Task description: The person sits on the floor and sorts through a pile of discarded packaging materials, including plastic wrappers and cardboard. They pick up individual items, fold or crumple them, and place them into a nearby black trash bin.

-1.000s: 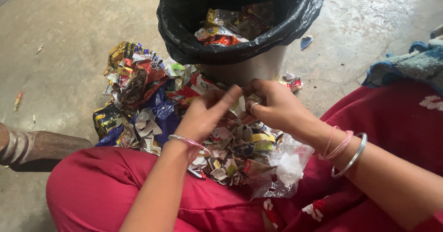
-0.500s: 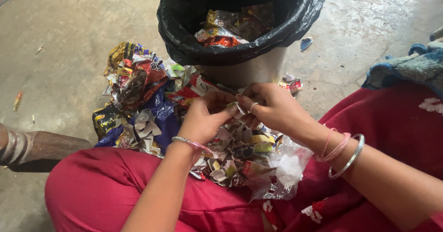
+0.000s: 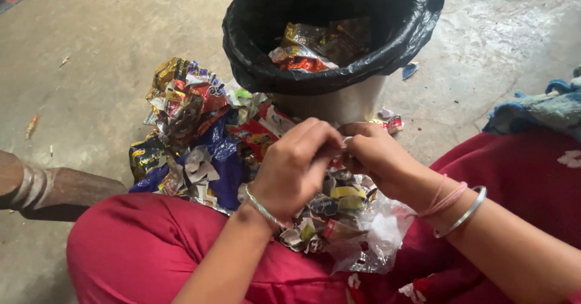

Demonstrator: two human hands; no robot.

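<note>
Wrappers [image 3: 200,134], crumpled and foil-coloured, heaped on floor just left of left hand [image 3: 296,171], close enough to grab without reaching. Left hand curled shut, fingertips pinched against right hand [image 3: 378,159] on a small wrapper scrap [image 3: 344,142] between them; scrap mostly hidden, can't tell its shape. Right hand also pinched closed on same scrap, both held over lap so bits fall onto torn pieces [image 3: 330,213] below the hands. Black-lined bin [image 3: 339,68] stands just beyond the hands, some wrappers already inside. Clear plastic bag [image 3: 375,237] under right wrist.
</note>
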